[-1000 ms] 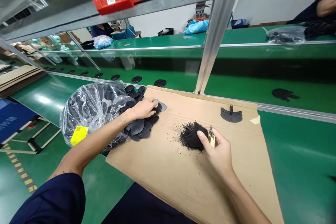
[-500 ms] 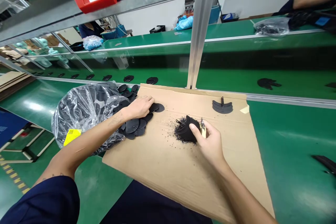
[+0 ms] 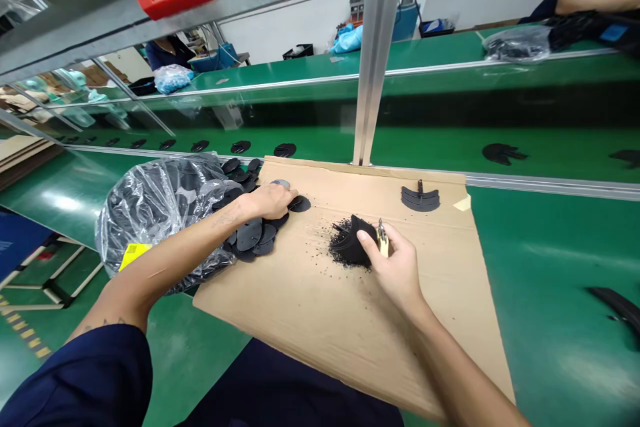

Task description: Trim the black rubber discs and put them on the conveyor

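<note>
Black rubber crumbs (image 3: pixel 340 248) are lying around a black fan-shaped stack (image 3: pixel 353 241) on a cardboard sheet (image 3: pixel 320 347). The right hand (image 3: pixel 395 273) is pinching that stack and a small yellow-handled tool (image 3: pixel 383 241), while the open left hand (image 3: pixel 270 201) is pressing on black discs (image 3: pixel 249 236) beside a clear plastic bag (image 3: pixel 160 220).

Small metal tool (image 3: pixel 383 240), half hidden by the right hand (image 3: pixel 396 272)

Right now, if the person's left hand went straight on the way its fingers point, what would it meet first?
Past the left hand, most likely the black disc on the cardboard sheet; they may already touch, depth is hard to judge.
</note>
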`<act>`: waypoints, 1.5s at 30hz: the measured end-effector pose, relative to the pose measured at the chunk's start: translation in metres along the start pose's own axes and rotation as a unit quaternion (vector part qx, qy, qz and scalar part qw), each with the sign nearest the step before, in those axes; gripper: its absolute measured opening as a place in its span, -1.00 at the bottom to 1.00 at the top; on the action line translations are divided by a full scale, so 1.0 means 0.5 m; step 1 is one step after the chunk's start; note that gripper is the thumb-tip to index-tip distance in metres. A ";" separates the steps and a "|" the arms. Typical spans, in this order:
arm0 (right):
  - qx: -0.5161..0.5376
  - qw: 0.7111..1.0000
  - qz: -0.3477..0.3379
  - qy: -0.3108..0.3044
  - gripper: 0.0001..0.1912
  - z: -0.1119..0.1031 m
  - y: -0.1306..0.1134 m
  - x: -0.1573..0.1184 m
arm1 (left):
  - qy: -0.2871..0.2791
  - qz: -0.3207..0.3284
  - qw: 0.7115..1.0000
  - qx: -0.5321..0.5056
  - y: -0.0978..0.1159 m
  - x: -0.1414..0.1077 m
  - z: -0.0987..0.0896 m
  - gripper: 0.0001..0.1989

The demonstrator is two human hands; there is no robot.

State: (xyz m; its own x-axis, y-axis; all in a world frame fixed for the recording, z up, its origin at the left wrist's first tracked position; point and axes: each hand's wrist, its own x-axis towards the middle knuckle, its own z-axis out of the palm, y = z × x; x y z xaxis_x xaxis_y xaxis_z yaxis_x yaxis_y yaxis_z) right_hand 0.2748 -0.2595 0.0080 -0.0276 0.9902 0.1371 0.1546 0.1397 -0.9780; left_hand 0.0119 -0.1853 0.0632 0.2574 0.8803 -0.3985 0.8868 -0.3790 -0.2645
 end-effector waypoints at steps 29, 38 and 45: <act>0.123 0.991 0.052 -0.006 -0.62 0.002 0.004 -0.003 | 0.290 0.122 0.692 -0.650 0.195 -0.024 0.059 -0.62; 0.107 0.993 0.054 -0.003 -0.66 0.005 -0.004 -0.007 | 0.318 0.117 0.702 -0.627 0.209 -0.018 0.072 -0.67; 0.090 0.995 0.053 -0.010 -0.73 0.004 -0.008 -0.009 | 0.230 0.127 0.676 -0.688 0.242 -0.022 0.084 -0.70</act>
State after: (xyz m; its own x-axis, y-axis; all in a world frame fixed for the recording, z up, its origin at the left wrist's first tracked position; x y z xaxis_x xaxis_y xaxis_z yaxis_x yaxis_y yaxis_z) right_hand 0.2724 -0.2647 0.0109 -0.0413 0.9987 0.0313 -0.0209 0.0304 -0.9993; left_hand 0.1002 -0.2528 -0.0014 0.2804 0.9521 0.1224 0.2272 -0.1897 0.9552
